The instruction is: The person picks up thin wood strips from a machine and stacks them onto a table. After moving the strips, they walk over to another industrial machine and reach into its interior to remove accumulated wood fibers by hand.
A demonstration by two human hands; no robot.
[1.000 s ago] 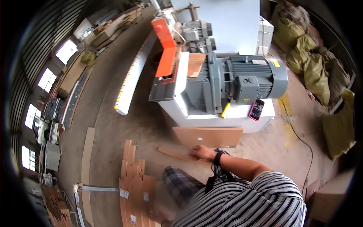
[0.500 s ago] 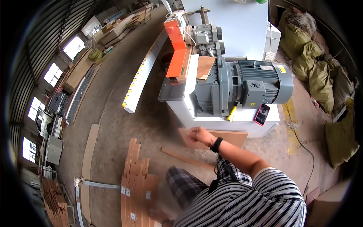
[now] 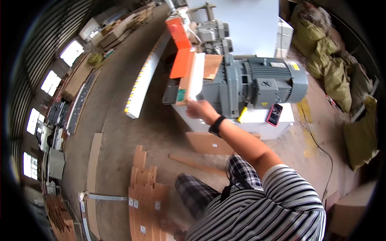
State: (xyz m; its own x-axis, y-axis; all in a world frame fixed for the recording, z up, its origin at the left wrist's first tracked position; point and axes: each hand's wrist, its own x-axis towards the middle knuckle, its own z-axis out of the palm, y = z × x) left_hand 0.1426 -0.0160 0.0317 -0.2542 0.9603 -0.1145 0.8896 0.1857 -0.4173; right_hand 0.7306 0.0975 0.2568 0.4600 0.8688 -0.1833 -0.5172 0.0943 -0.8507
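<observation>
My right hand (image 3: 201,112), with a black band on its wrist, reaches to the near end of a wooden board (image 3: 185,86). Its fingers are curled closed at the board's corner. The board sticks out from under the orange guard (image 3: 181,63) of a machine and bears a green label. Beside it runs a white strip (image 3: 197,76). At the bottom edge my left hand (image 3: 177,231) is low by a stack of brown drilled boards (image 3: 146,197); motion blur hides its fingers.
A large grey motor (image 3: 273,80) sits on the white machine base, with a yellow-handled tool (image 3: 242,114) and a phone (image 3: 275,115) before it. A brown panel (image 3: 213,143) leans below. Filled sacks (image 3: 339,84) line the right; a long white rail (image 3: 142,84) extends left.
My right hand has moved up and left from above the leaning panel to the board's end. The board now sticks out farther toward me from the orange guard. My left hand stays low.
</observation>
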